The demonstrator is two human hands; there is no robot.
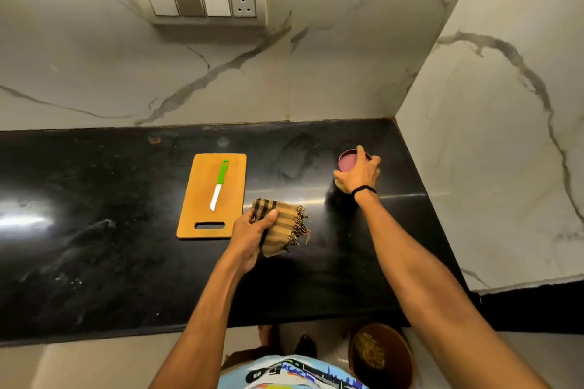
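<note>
On the black countertop (110,262), my left hand (252,238) grips a folded brown cloth (282,229) with dark stripes and a fringed edge, just right of the cutting board. My right hand (360,172) curls over the top of a small round container with a dark red lid (347,161) near the right back corner; most of the container's body is hidden by the hand. A black band circles my right wrist.
A wooden cutting board (202,215) lies left of the cloth, with a small knife (218,185) with a green handle and white blade on it. A switch panel (202,3) is on the marble wall. A round brown bin (380,354) stands on the floor below the counter edge.
</note>
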